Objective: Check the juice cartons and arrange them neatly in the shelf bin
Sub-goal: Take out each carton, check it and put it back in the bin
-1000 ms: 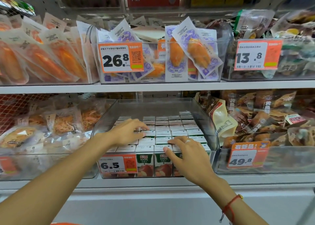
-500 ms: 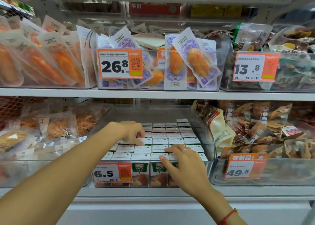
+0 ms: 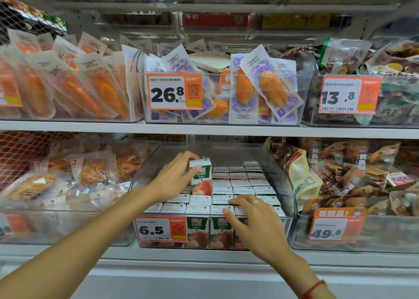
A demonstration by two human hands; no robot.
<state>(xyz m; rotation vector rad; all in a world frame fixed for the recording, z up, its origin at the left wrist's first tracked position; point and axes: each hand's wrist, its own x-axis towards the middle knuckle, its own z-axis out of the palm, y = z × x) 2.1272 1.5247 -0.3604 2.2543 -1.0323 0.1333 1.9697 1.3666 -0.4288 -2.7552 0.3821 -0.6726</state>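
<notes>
Holding: one juice carton, lifted above the rows near the centre of the frame, its apple face toward me.
Left hand: my fingers curl over the carton's top and my thumb closes on its side, a pinch round the upper half.
Right hand: spread flat, fingers straight, resting on the tops of the front-row cartons at lower centre.
Packed cartons: upright in tight rows inside the clear shelf bin, white tops up, the front row showing green labels through the bin wall.
Handling: I judge the carton light for its size but filled, stiff at the edges, soft on the broad faces (a hard squeeze could dent it).
Grip advice: I would take it by the two narrow sides near the top, where the folds stiffen it; the coated board looks smooth, perhaps a little slippery.
Surface: grey shelf under the bin, with a 6.5 price tag on the bin front.
Room: shop shelving; snack packets in the right-hand bin, orange pouches at upper left.
</notes>
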